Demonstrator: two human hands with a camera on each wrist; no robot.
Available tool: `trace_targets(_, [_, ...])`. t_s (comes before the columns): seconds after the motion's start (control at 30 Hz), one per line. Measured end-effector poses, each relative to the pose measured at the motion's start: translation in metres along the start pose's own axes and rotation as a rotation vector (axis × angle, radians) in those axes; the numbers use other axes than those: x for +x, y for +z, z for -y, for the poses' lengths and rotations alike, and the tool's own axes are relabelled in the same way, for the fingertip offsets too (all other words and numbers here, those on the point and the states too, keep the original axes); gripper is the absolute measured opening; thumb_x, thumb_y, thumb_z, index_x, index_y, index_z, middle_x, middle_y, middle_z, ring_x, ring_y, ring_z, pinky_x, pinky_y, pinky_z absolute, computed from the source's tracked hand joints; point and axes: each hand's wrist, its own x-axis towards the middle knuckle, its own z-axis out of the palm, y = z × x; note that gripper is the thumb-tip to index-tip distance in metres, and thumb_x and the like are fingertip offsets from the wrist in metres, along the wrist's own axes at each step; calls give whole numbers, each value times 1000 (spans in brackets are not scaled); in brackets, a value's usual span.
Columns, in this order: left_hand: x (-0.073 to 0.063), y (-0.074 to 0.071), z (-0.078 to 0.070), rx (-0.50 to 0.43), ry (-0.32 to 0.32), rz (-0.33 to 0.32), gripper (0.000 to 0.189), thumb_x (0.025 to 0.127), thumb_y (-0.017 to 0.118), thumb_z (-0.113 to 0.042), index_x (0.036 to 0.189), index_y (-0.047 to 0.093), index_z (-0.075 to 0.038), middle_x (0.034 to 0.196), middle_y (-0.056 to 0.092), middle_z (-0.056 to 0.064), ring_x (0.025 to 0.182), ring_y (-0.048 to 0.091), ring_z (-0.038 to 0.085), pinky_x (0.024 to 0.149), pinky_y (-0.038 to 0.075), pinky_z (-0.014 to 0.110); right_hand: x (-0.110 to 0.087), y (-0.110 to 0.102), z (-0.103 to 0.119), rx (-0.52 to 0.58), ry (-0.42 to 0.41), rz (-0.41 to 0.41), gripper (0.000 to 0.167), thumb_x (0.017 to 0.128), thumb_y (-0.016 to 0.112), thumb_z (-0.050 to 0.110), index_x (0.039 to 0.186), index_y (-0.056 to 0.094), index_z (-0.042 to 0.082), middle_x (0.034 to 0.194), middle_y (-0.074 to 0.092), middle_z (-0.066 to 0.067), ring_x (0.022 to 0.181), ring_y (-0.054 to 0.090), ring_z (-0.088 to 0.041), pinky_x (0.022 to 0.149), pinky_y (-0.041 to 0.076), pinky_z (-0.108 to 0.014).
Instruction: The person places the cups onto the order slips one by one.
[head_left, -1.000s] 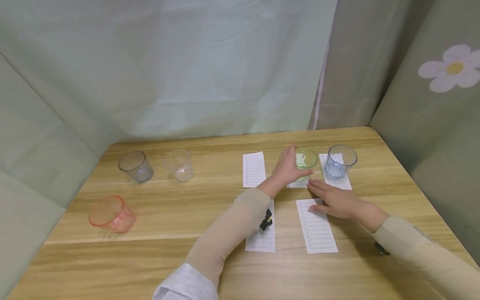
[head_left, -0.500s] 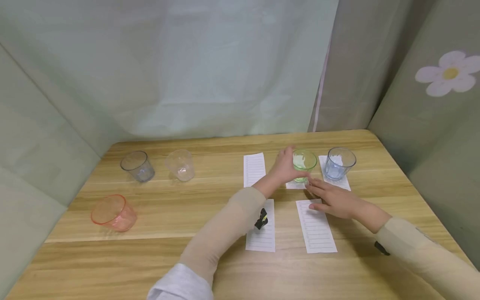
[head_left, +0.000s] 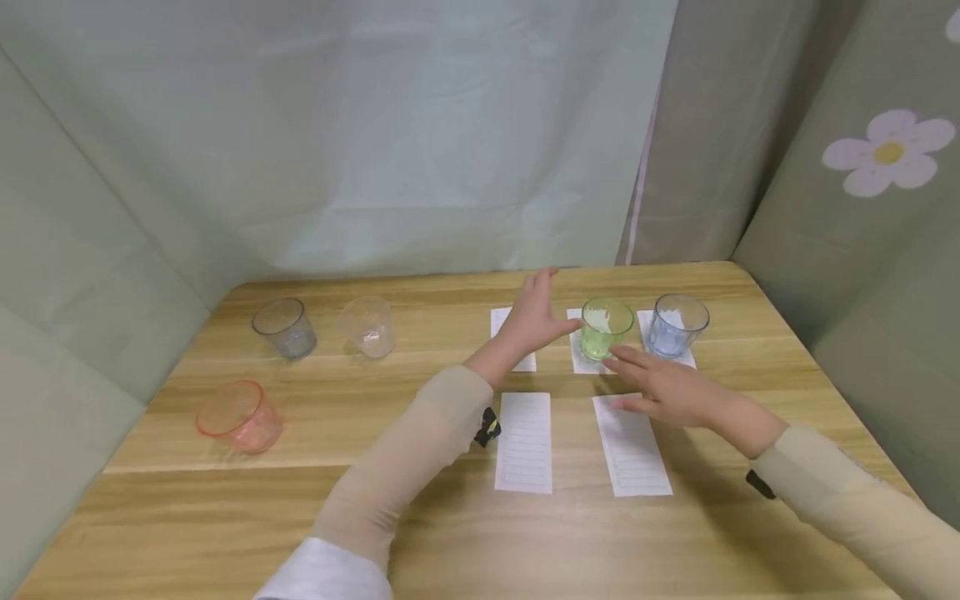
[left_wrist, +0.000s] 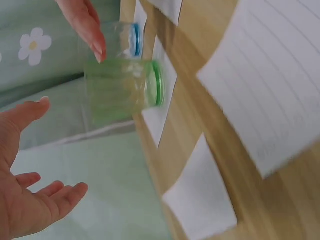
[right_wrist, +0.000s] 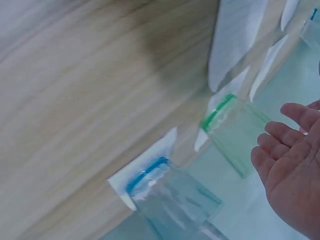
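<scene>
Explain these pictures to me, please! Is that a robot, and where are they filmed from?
No robot, just a person's bare left hand and right hand. The wide picture is filmed from the person's head; the two tilted ones from each wrist. On the wooden table are five cups: a gray cup, clear cup, red cup, green cup and blue cup. Five papers lie there too; the green and blue cups each sit on one. Nothing is held: the left hand is open near the green cup; the right is so close I can't tell if it touches.
</scene>
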Motion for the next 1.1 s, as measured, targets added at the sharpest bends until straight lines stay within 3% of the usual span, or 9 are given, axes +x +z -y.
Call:
trace_targets(0.17, [-5, -21, 5, 10, 38, -68, 81, 82, 75, -25, 144, 28, -1, 141, 36, 19, 130, 38, 30, 107, 38, 42, 6, -5, 6, -1, -2, 2, 61, 95, 55, 39, 143, 41, 4, 150, 33, -20, 132, 39, -42, 99, 40, -58])
trace_targets(0.43, [-18, -49, 20, -213, 36, -253, 64, 82, 74, -14, 135, 40, 0, 136, 45, 17, 126, 41, 31, 102, 43, 43, 23, -12, 17, 36, -2, -1, 66, 94, 53, 46, 146, 37, 8, 153, 30, -16, 137, 33, -39, 102, 38, -57])
trace_targets(0.67, [-35, -78, 40, -144, 53, -389, 61, 79, 75, -13, 130, 45, 2, 130, 48, 19, 121, 43, 33, 98, 43, 44, 39, -12, 30, 58, -54, -9, 69, 93, 55, 44, 147, 34, 8, 154, 27, -15, 140, 28, -35, 110, 31, -53])
trace_targets(0.93, [-52, -112, 63, -127, -15, -496, 61, 81, 75, -14, 132, 45, 3, 133, 46, 20, 123, 41, 33, 101, 41, 43, 61, -11, 41, 60, -87, -6, 68, 94, 56, 42, 146, 34, 5, 153, 29, -17, 140, 29, -36, 111, 30, -52])
trace_targets(1.1, [-59, -125, 80, -120, -42, -582, 59, 80, 75, -10, 129, 46, 6, 131, 46, 23, 122, 41, 35, 101, 38, 45, 73, -5, 45, 41, -106, 16, 68, 94, 56, 42, 146, 35, 4, 153, 30, -18, 140, 30, -35, 111, 30, -50])
